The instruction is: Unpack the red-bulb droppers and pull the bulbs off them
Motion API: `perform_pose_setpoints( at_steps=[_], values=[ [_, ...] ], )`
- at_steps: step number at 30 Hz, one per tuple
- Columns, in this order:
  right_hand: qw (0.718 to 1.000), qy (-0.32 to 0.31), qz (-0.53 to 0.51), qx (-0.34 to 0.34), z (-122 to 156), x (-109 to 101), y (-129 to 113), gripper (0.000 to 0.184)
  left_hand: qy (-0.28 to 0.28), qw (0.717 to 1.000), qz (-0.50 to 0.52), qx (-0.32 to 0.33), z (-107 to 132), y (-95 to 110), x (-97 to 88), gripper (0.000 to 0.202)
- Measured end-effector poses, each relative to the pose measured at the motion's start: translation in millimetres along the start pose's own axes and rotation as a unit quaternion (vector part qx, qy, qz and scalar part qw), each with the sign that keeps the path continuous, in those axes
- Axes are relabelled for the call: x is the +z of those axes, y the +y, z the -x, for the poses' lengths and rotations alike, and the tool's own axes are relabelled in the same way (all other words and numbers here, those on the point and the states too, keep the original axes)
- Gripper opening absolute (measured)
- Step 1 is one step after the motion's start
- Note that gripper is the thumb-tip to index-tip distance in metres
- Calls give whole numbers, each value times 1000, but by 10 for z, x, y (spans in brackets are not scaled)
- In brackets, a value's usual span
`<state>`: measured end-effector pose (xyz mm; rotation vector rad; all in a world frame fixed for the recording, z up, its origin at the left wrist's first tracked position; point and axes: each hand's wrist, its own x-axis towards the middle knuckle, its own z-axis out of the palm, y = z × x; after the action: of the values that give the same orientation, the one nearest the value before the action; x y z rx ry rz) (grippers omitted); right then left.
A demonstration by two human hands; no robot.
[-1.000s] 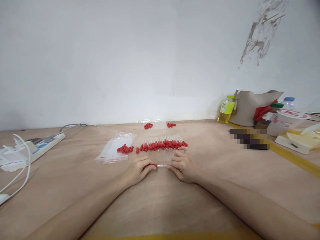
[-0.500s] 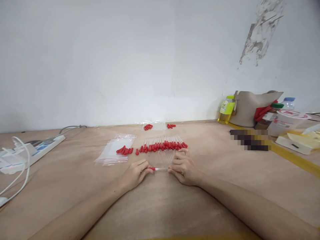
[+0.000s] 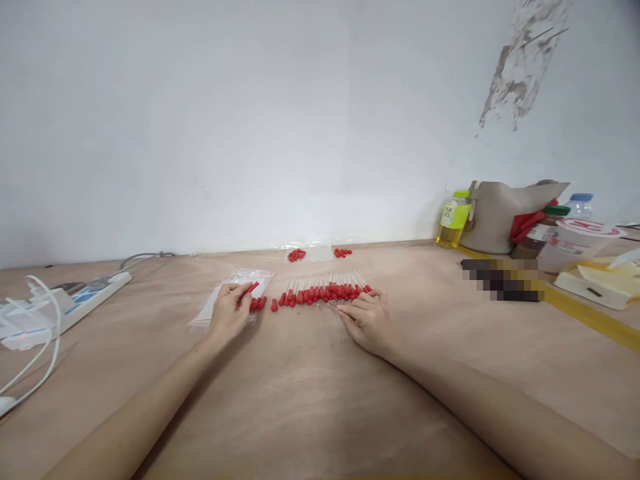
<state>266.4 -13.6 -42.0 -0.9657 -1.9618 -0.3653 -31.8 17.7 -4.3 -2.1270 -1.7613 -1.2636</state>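
My left hand [image 3: 231, 313] is closed at the fingertips around a red rubber bulb [image 3: 253, 287], above clear plastic bags [image 3: 207, 312]. More loose red bulbs [image 3: 261, 303] lie beside its fingers. My right hand [image 3: 369, 319] is pinched at the near ends of the row, its fingertips on a thin glass tube [image 3: 334, 305]; the tube is partly hidden by the fingers. Behind it, a row of glass droppers with red bulbs [image 3: 320, 292] lies side by side, bulbs toward me. A few bare glass tubes [image 3: 343, 328] show under and beside the right hand.
Small groups of red bulbs [image 3: 297, 255] rest on a clear bag [image 3: 318, 253] near the wall. A power strip [image 3: 95, 295] with white cables lies left. At right stand a yellow-capped bottle [image 3: 453, 220], a grey bag [image 3: 493, 220], a lidded tub [image 3: 575, 243] and a tissue pack [image 3: 597, 283].
My left hand has moved left and away from me to the bags and taken a red bulb. My right hand has shifted slightly forward; the dropper held between both hands is no longer there.
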Motion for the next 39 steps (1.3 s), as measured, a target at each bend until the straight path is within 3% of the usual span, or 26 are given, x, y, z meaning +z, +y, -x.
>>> perform_pose_setpoints(
  at_steps=[6,10,12,16,21,25,31,35,39],
  values=[
    [999,7,6,-33,-71,72,-125,19,-8,1000,-2,13,-6,-158,164,30],
    [999,-37,-5,-21,-92,63,-173,17,-49,993,-83,69,-5,-168,171,22],
    [997,-67,-21,-8,-95,39,-187,14,-42,988,-115,89,10,-123,157,21],
    [993,-115,-33,16,-93,-5,-204,21,-26,979,-123,163,93,118,112,23],
    [990,-132,-28,26,-81,-23,-226,27,-155,950,-73,260,254,542,134,22],
    [990,-132,-37,26,-75,-44,-244,24,-229,937,-28,262,327,731,251,22],
    [990,-114,-55,59,-44,-72,-207,20,-266,934,19,239,336,871,373,14],
    [986,-87,-59,129,-22,-101,-87,19,-247,939,21,239,321,901,381,9],
    [971,-66,-57,222,-16,-134,66,28,-125,972,-28,197,222,799,412,10]
  ],
)
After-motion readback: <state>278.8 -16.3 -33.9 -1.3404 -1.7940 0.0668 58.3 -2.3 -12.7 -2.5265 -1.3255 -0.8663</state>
